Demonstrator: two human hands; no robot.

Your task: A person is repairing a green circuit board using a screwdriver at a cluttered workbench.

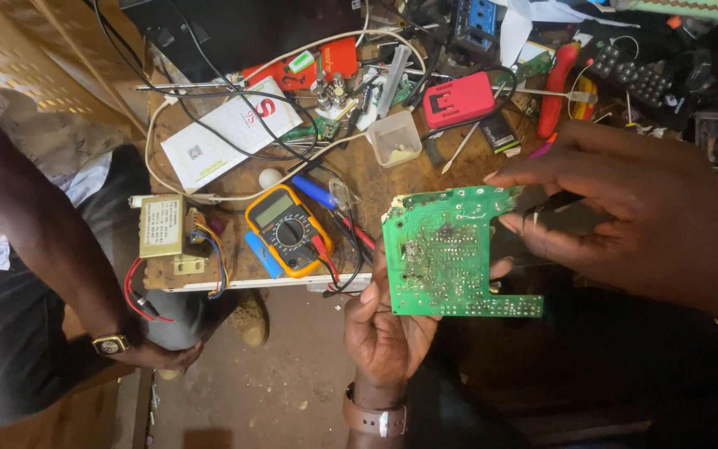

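Holding: left hand (384,328) grips green circuit board (450,254) from below, near the counter (376,175) edge
Right hand: right hand (617,216) closed on a dark tool (554,202) at the board's right edge
Progress: board out, solder side up, being worked
Packages: white leaflet (226,133) far left, red case (459,100) far centre, yellow multimeter (287,230) left of the board

The left hand (384,333) wears a brown wristband (373,418) (metal clasp); both hands bare.
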